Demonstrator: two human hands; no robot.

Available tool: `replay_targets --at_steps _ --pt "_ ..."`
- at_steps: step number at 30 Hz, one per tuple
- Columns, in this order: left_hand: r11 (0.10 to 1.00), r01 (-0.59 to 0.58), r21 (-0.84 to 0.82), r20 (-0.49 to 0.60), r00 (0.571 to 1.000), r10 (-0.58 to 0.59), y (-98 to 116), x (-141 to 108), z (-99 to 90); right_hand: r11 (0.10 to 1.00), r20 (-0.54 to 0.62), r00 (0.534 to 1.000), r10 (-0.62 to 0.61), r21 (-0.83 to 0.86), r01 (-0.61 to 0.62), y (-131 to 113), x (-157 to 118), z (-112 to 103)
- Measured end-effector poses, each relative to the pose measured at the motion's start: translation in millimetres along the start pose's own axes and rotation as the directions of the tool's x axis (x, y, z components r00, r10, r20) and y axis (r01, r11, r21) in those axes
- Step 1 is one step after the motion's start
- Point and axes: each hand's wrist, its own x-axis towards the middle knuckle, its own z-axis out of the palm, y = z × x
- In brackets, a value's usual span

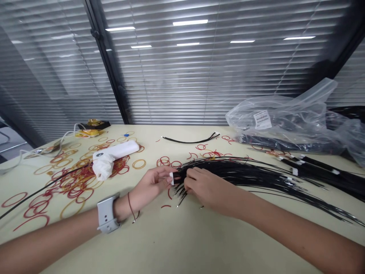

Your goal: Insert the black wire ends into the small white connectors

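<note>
My left hand (pixel 149 184) pinches a small white plastic connector (pixel 172 178) between thumb and fingers. A large fan of thin black wires (pixel 242 176) spreads rightward from that connector across the cream table (pixel 159 236). My right hand (pixel 205 186) sits just beside the connector, its fingers closed on the wires near their ends. The hands nearly touch, and the right fingers hide part of the wire ends. A grey smartwatch (pixel 107 213) and a thin dark bracelet (pixel 131 207) circle my left wrist.
Red and tan rubber bands (pixel 75 186) lie scattered at left, around a white tool wrapped in tissue (pixel 114 154). A long black wire (pixel 189 140) lies beyond my hands. Black wire bundles with white tags (pixel 316 171) and a clear plastic bag (pixel 279 118) occupy the right.
</note>
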Motion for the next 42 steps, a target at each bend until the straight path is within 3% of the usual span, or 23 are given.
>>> replay_targets --at_steps 4,7,11,15,20,35,42 --pt "1.000 0.012 0.000 -0.005 1.000 -0.012 0 0 -0.6 0.986 -0.024 0.989 0.149 0.079 -0.147 -8 2 -4" --pt "1.000 0.001 -0.002 -0.006 1.000 -0.001 0 0 -1.0 0.948 -0.094 0.948 0.305 0.125 -0.293 -13 6 2" --pt "0.999 0.039 -0.018 -0.006 0.999 -0.040 1 -1 -0.9 0.907 -0.199 0.897 0.395 0.240 -0.346 -14 8 17" --pt "1.000 0.014 0.002 0.013 1.000 -0.014 1 -1 -0.2 0.840 -0.179 0.853 0.490 0.361 -0.406 -13 6 24" --pt "1.000 0.005 0.020 0.015 1.000 -0.006 1 -1 0.8 0.778 -0.176 0.837 0.519 0.502 -0.377 -12 5 20" --pt "0.998 0.056 0.015 0.005 0.998 -0.056 7 -1 2.5 0.653 -0.137 0.799 0.586 0.664 -0.364 -7 4 20" --pt "0.998 0.060 0.016 0.009 0.998 -0.060 6 -1 0.2 0.594 -0.061 0.811 0.581 0.714 -0.371 -7 6 13"
